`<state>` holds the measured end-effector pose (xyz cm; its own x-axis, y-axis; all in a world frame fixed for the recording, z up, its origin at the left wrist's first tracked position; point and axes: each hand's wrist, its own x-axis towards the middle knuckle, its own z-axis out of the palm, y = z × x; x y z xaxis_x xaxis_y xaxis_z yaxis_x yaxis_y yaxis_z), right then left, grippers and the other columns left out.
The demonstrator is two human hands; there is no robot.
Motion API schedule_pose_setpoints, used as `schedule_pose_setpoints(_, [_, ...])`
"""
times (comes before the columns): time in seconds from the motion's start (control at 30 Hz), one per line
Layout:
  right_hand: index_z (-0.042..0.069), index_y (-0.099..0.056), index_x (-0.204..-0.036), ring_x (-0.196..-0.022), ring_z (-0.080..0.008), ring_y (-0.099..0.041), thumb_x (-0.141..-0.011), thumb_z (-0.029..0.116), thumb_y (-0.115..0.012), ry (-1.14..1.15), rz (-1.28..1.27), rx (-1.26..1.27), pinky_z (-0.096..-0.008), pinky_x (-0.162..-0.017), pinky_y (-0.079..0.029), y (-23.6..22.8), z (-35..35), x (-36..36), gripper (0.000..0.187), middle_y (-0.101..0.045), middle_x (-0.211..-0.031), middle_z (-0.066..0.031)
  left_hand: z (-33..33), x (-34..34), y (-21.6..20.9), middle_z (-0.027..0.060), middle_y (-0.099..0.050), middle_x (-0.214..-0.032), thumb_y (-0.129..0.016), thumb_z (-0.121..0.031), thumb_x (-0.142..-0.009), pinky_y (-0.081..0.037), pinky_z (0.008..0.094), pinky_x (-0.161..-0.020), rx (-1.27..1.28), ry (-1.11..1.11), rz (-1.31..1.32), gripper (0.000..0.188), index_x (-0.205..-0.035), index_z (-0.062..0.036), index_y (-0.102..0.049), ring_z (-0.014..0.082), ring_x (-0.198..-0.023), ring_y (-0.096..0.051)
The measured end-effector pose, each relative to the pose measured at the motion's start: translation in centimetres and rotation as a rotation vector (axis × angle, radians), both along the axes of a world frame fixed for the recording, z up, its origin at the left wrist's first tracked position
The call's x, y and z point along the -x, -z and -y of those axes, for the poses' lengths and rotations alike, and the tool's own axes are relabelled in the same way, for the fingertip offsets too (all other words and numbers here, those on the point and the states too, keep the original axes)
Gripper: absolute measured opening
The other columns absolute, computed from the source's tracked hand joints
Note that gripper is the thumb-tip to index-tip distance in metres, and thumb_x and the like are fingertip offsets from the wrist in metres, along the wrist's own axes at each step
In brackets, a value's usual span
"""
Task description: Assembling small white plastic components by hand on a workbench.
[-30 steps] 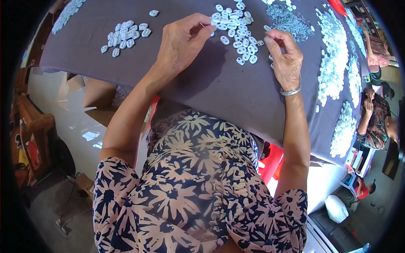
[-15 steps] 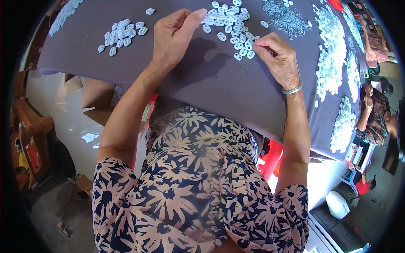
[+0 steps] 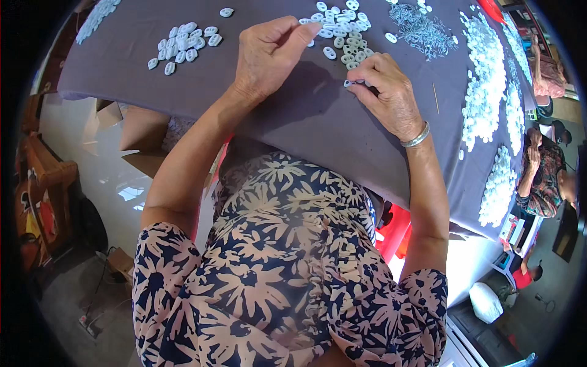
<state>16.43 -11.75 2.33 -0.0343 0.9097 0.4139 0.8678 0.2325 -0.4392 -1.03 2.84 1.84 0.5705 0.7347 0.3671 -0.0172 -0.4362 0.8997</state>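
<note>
My left hand (image 3: 269,58) hangs over the table with thumb and forefinger pressed together; whatever they may pinch is hidden. My right hand (image 3: 388,92) pinches a small white oval piece with holes (image 3: 348,83) between thumb and fingertips, just off the near end of a loose pile. That pile of white two-hole oval pieces (image 3: 339,28) lies between and beyond my hands. To the left sits a smaller group of similar pieces (image 3: 182,43), thicker-looking, with a single one (image 3: 226,12) apart from it.
Small grey metal parts (image 3: 419,29) are heaped beyond my right hand. Large heaps of white pieces (image 3: 483,85) run along the right side of the grey-covered table (image 3: 293,131). A thin stick (image 3: 436,98) lies beside my right wrist. Other people (image 3: 544,171) sit at far right.
My right hand has drawn back and slightly left from the pile's edge, now with a white oval piece in its fingertips. My left hand has shifted slightly right and stays pinched.
</note>
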Motion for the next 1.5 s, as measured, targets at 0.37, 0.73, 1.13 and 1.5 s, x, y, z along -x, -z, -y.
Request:
schedule_pose_setpoints(0.37, [0.0,-0.063,-0.09,-0.075,-0.0113,-0.058,-0.08,-0.004,-0.065,0.117,-0.363,-0.012,-0.024,-0.066,-0.048,-0.4,0.3,0.9,0.011,-0.061,-0.084,-0.0039,2.5,-0.9,0.4,0.0067,-0.063,-0.087,-0.061,-0.002,-0.084,-0.051,0.0272,-0.069,-0.015,0.367,0.014,0.029,-0.113,-0.0036,-0.056,0.0132,-0.075,-0.061])
schedule_pose_setpoints(0.73, [0.001,-0.06,-0.104,-0.081,-0.007,-0.057,-0.084,-0.006,-0.059,0.036,-0.49,0.044,-0.0224,-0.074,-0.047,-0.3,0.3,1.5,0.02,-0.06,-0.089,-0.0013,3.2,-1.4,1.2,0.004,-0.064,-0.079,-0.064,-0.001,-0.081,-0.05,0.0254,-0.066,0.133,0.367,0.015,0.031,-0.111,-0.0032,-0.056,0.0106,-0.069,-0.06])
schedule_pose_setpoints(1.13, [0.004,-0.049,-0.118,-0.078,-0.0046,-0.053,-0.085,-0.007,-0.055,0.049,-0.586,0.063,-0.0197,-0.068,-0.044,0.2,0.3,1.6,0.035,-0.058,-0.086,0.0019,2.7,-1.3,1.2,-0.0004,-0.061,-0.081,-0.063,-0.002,-0.084,-0.046,0.0201,-0.065,0.248,0.458,-0.026,0.035,-0.118,-0.0063,-0.055,0.0054,-0.071,-0.056])
schedule_pose_setpoints(1.5, [0.006,-0.05,-0.116,-0.074,-0.0046,-0.052,-0.085,-0.004,-0.055,0.044,-0.624,0.053,-0.0197,-0.068,-0.045,0.5,0.3,2.3,0.033,-0.056,-0.08,0.0029,2.3,-0.9,0.6,-0.0008,-0.059,-0.078,-0.061,0.001,-0.083,-0.044,0.0197,-0.064,0.363,0.522,-0.031,0.033,-0.115,-0.0042,-0.056,0.0048,-0.071,-0.054])
